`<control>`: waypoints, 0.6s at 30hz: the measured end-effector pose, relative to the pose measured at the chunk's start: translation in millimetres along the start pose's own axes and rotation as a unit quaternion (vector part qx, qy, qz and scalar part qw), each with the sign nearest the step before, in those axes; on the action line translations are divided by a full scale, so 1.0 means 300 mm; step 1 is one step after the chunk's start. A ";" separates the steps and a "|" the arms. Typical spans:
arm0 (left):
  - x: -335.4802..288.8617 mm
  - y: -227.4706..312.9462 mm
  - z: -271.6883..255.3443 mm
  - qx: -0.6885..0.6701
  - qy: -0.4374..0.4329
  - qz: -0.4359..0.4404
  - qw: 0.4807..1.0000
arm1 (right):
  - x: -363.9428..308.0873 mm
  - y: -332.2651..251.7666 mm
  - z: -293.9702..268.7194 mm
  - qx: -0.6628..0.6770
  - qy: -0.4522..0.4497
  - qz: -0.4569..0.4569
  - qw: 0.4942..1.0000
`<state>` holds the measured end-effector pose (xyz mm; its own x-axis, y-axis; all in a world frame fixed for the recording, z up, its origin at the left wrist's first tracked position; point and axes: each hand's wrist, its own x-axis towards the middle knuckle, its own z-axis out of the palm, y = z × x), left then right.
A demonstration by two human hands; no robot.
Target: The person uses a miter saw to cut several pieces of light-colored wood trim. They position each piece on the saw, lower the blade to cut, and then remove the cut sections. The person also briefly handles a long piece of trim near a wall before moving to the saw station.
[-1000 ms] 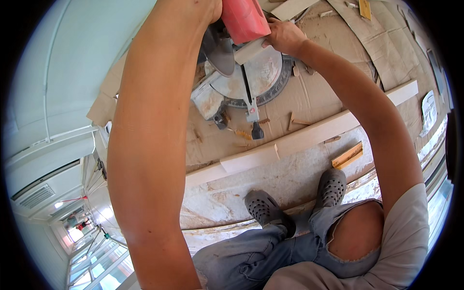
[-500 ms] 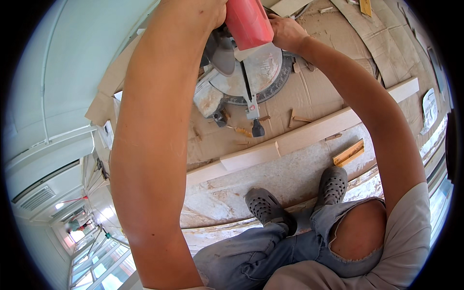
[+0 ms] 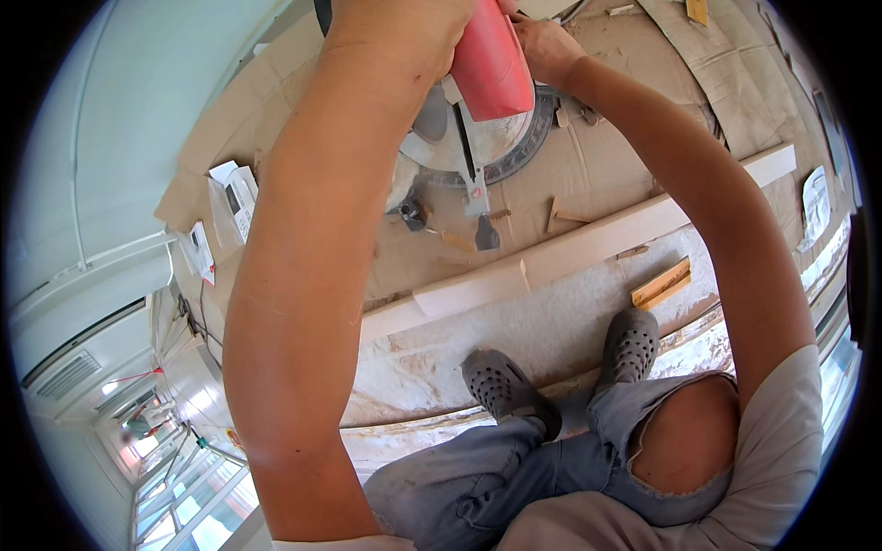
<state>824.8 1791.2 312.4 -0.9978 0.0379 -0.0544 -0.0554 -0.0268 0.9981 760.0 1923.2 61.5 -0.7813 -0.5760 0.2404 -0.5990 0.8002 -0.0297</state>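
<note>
At the upper edge, my left hand (image 3: 443,28) is closed round the red housing (image 3: 493,69) of a mitre saw, and part of it is cut off by the frame. Beyond the housing, my right hand (image 3: 548,53) bends its fingers behind it. What those fingers grip is hidden. Below lies the saw's round metal table (image 3: 447,151) with a dark slot and a curved scale. A grey blade guard (image 3: 430,119) shows left of the housing. The saw's front knob (image 3: 487,233) points toward me.
Cardboard (image 3: 634,119) lies under the saw. A long pale board (image 3: 570,246) crosses in front of my feet. Near my shoe (image 3: 632,344) is a short yellowish wood piece (image 3: 661,284). Wood scraps (image 3: 568,217) are scattered about. White papers (image 3: 237,200) lie by the left wall.
My left hand and the red housing have moved right and nearer to me, covering more of the saw table. My right hand has shifted slightly. Papers at the left have come into sight.
</note>
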 end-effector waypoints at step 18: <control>-0.204 -0.121 -0.069 0.060 0.013 0.046 0.997 | 0.009 0.005 -0.032 0.040 -0.049 0.022 0.998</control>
<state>887.0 1769.2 279.0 -0.9992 0.0148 0.0375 0.0387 0.0909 0.9951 758.6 1924.5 71.4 -0.8184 -0.5569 0.1418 -0.5724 0.8117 -0.1161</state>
